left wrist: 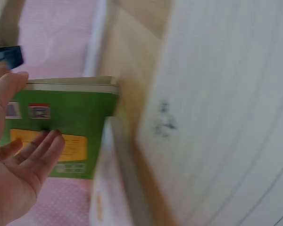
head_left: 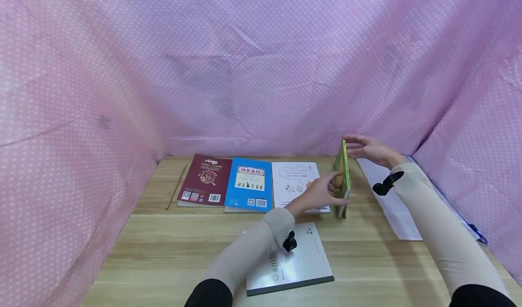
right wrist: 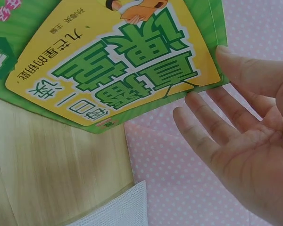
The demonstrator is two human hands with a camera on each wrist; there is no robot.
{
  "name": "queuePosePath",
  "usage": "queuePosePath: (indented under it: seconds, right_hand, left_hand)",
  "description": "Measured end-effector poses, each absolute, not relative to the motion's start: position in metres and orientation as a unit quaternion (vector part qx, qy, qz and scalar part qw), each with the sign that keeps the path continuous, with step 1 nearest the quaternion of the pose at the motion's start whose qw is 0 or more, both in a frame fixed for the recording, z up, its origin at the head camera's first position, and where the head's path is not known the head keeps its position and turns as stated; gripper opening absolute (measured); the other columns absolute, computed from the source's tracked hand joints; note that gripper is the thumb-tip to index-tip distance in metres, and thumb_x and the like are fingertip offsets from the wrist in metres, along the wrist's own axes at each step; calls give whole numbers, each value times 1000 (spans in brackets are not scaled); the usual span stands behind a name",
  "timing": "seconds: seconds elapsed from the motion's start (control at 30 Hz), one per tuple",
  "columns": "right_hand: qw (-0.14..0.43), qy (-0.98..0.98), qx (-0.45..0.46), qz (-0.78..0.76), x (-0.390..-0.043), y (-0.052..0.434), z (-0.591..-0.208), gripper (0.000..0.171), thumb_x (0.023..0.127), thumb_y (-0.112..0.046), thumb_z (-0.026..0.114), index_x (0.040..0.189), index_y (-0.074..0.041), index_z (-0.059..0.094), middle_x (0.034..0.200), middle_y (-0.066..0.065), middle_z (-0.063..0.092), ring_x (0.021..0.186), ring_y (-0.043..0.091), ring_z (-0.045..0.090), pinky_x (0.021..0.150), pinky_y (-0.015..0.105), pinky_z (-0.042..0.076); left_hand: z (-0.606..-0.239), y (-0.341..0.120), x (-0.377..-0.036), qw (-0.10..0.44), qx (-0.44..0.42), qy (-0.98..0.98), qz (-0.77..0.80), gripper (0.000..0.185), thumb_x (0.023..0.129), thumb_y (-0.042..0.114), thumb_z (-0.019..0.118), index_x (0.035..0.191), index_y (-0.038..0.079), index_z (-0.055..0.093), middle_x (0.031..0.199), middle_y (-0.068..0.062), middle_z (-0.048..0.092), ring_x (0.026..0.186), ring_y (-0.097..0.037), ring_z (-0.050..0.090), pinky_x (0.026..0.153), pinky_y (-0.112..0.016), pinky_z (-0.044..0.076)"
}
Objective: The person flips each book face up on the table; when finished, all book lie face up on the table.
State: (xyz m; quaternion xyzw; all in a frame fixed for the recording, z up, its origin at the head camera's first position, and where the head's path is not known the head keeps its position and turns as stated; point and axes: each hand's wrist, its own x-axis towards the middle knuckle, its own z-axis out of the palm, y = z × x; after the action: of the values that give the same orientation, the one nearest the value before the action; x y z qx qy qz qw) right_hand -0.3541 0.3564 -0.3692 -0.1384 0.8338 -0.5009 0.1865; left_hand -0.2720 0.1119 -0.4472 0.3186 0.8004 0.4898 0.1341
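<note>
A green and yellow book (head_left: pixel 344 180) stands on edge at the right of the row of books. My left hand (head_left: pixel 316 191) holds its near end, thumb at the edge and fingers against the green back cover (left wrist: pixel 70 110). At the far upper end, my right hand (head_left: pixel 373 151) touches the book with fairly straight fingers. The right wrist view shows the yellow front cover (right wrist: pixel 118 61) with large green characters, the right thumb and fingertips at its border. Beside the left hand lies a white book (head_left: pixel 291 175), partly covered by that hand.
A blue book (head_left: pixel 248 198) and a dark red book (head_left: pixel 205 173) lie farther left, beside a thin stick (head_left: pixel 176 187). A grey-white notebook (head_left: pixel 303 257) lies in front, under the left forearm. A white mesh pouch (head_left: pixel 391 207) lies at the right. Pink dotted cloth (head_left: pixel 244 71) surrounds the table.
</note>
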Motion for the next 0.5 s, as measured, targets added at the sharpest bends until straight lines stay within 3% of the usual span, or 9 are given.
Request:
queuePosePath:
  seconds: [0.3, 0.5]
  right_hand:
    - [179, 828, -161, -507, -356, 348, -376, 73, 101, -6, 60, 161, -1, 18, 167, 24, 21, 143, 38, 40, 118, 59, 35]
    - [180, 829, -170, -502, -355, 343, -382, 77, 101, -8, 60, 163, -8, 16, 168, 19, 21, 144, 42, 39, 111, 37, 48]
  left_hand:
    - [-415, 100, -274, 119, 305, 801, 502, 89, 84, 41, 83, 157, 17, 38, 133, -9, 66, 115, -20, 69, 88, -19, 54]
    - [-412, 93, -275, 127, 301, 801, 502, 84, 86, 39, 82, 156, 16, 41, 134, -3, 65, 110, -14, 69, 84, -19, 55]
